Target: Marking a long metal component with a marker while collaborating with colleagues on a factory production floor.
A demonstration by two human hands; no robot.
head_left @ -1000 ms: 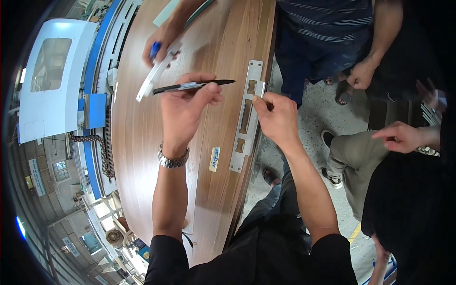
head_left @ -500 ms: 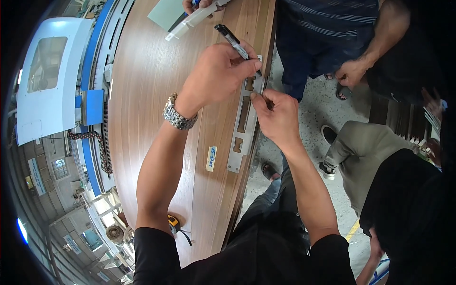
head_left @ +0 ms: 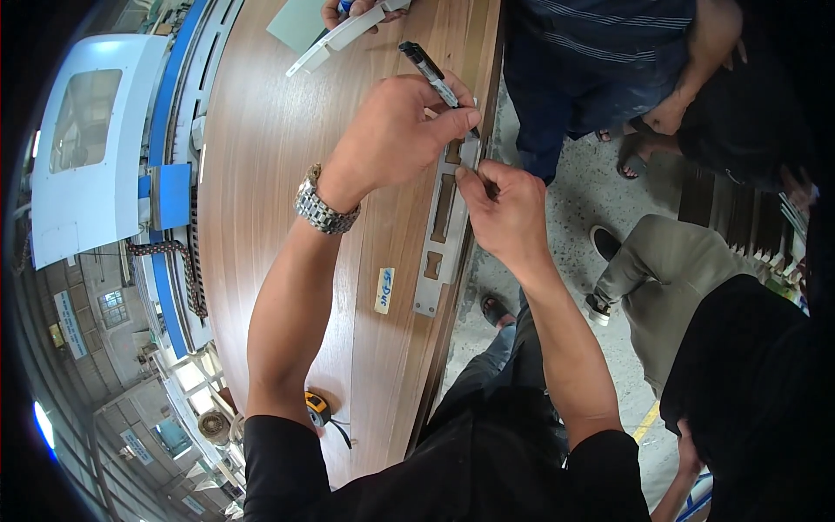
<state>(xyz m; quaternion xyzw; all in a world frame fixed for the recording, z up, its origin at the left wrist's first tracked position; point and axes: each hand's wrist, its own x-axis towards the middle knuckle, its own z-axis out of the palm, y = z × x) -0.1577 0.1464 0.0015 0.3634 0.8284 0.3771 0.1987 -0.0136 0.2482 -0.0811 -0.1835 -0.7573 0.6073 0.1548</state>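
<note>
A black marker pen [head_left: 424,68] is pinched in my left hand [head_left: 393,130], its tip pointing down at the far part of a slotted metal strike plate [head_left: 426,294]. The plate lies lengthwise along the right edge of a brown wood-grain panel [head_left: 278,174]. My right hand [head_left: 513,213] has its fingers curled and its thumb against the plate's right side, just nearer than the pen tip. Rectangular and notched cutouts run down the plate, with small holes at its near end. My left hand covers part of its far end.
A yellow-black tape measure [head_left: 317,407] and a yellow label [head_left: 384,291] lie on the panel. At the far end another person's hand [head_left: 339,12] holds a long white piece [head_left: 339,42]. Several people stand to the right; a white-blue machine [head_left: 96,148] is left.
The white piece in the other person's hand has shifted slightly left and nearer. A bystander's hand at the right has moved right. My hands stay almost in place on the plate.
</note>
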